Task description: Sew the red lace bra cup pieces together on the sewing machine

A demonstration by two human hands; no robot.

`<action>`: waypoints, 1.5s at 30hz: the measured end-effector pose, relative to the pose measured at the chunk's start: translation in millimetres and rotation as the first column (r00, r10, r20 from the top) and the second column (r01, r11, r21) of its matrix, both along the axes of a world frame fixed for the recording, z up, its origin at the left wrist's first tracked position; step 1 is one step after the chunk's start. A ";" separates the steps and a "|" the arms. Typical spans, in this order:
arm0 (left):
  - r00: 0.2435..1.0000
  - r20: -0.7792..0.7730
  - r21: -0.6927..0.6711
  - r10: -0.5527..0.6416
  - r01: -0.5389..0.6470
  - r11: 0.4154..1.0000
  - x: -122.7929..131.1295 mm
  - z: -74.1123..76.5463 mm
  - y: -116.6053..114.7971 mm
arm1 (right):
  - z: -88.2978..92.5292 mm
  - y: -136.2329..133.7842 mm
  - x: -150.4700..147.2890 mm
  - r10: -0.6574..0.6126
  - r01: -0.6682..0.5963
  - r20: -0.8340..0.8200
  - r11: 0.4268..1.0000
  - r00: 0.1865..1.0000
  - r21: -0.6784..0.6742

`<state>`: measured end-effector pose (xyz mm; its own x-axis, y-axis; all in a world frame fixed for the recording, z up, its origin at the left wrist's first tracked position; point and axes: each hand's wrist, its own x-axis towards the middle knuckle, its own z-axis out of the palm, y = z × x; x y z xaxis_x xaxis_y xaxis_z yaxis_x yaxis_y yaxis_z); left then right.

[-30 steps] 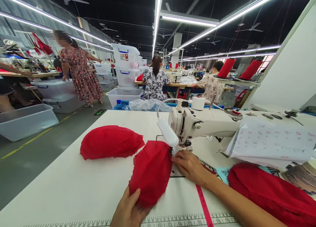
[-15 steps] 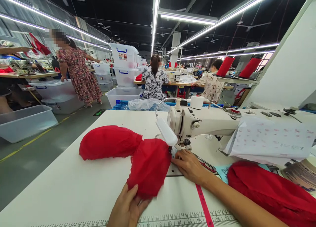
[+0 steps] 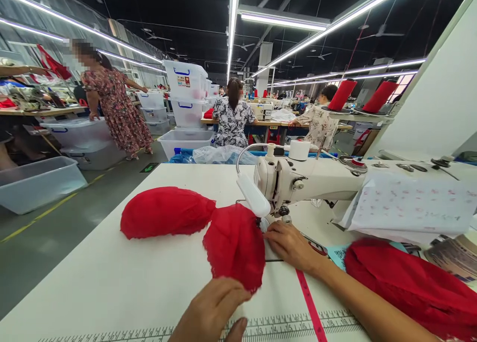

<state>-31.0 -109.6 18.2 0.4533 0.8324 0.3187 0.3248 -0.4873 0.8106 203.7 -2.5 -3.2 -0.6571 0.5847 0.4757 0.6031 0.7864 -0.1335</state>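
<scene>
Red fabric piece (image 3: 236, 242) at a sewing machine (image 3: 316, 178), left hand (image 3: 210, 307) at its near edge, thumb spread apart, right hand (image 3: 288, 242) by its right edge, grip unclear, another red piece (image 3: 164, 213) farther left.

Left hand (image 3: 212, 307) turns over at the red fabric piece (image 3: 236, 245)
Fingers, instead of the thumb, now lie over the fabric's lower end, the thumb apart over the ruler (image 3: 285, 329); that end sits farther right than before

Tube lights (image 3: 283, 22) line the dark ceiling (image 3: 179, 9) above grey floor (image 3: 82, 208) and, seemingly, a distant window (image 3: 406, 82).
</scene>
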 end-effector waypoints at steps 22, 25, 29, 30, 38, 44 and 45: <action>0.785 -0.611 0.200 -0.102 0.278 0.940 20.3 12.2 64.1 | -9.3 -6.3 -5.2 -0.050 0.048 -0.114 0.999 0.992 -0.022; 0.813 -0.563 0.191 -0.146 0.300 0.935 20.5 10.7 65.8 | -10.0 -5.7 -5.5 -0.030 0.031 -0.071 0.999 0.997 0.011; 0.849 -0.456 0.129 -0.266 0.359 0.924 15.2 11.0 68.6 | -8.9 -7.0 -6.6 -0.018 0.019 -0.047 1.000 0.999 0.022; 0.847 -0.448 0.110 -0.286 0.370 0.923 13.6 11.3 68.9 | -8.7 -7.3 -6.8 -0.018 0.020 -0.049 0.999 0.999 0.027; 0.830 -0.484 0.133 -0.276 0.382 0.914 5.1 9.8 71.4 | -10.0 -5.9 -7.9 -0.037 0.038 -0.014 0.999 0.999 0.034; 0.829 -0.516 0.218 -0.216 0.370 0.903 8.5 8.9 78.2 | -9.8 -5.8 -9.2 -0.082 0.083 -0.025 0.996 0.996 0.030; 0.821 -0.536 0.238 -0.197 0.371 0.898 9.9 7.8 79.3 | -9.7 -5.9 -9.3 -0.090 0.090 -0.025 0.996 0.996 0.027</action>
<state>-21.2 -30.3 25.9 0.8193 0.5323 0.2132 0.4382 -0.8210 0.3658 194.4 -8.4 -12.9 -0.5907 0.6270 0.5078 0.6686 0.7327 -0.1269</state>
